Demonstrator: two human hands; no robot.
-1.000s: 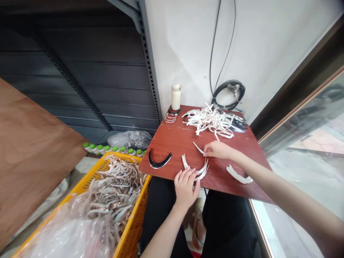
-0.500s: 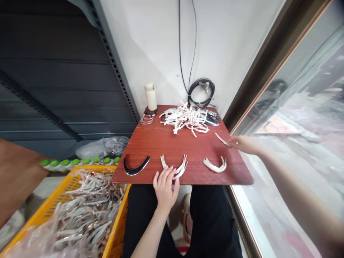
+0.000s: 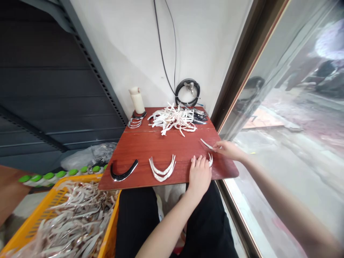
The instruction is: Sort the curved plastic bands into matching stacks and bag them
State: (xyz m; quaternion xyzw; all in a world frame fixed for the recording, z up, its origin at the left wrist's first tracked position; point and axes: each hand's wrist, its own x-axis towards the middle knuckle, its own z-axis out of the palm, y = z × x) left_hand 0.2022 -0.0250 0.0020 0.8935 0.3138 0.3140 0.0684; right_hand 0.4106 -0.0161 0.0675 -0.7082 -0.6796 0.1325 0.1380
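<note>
On the red-brown board, my left hand (image 3: 200,174) lies with its fingers stretched out over a bundle of white curved strips (image 3: 210,159), covering most of it. Close by on the right, my right hand (image 3: 227,149) pinches one thin white curved strip (image 3: 206,144) by its near end, the other end pointing to the back left. A U-shaped white strip bundle (image 3: 162,173) rests at the front middle, touched by neither hand. Farther left curves a black strip bundle (image 3: 124,174) with a shiny edge.
A tangled heap of white strips (image 3: 172,119) covers the back of the board (image 3: 161,143), beside dark strips (image 3: 200,116). A cream bottle (image 3: 137,101) and coiled black cable (image 3: 176,94) stand behind. At left, a yellow crate (image 3: 37,215) holds many strips; a glass pane (image 3: 268,150) borders the right.
My left hand has left the middle white bundle and moved right onto the right-hand one. My right hand still holds the thin strip. The view has turned slightly right.
</note>
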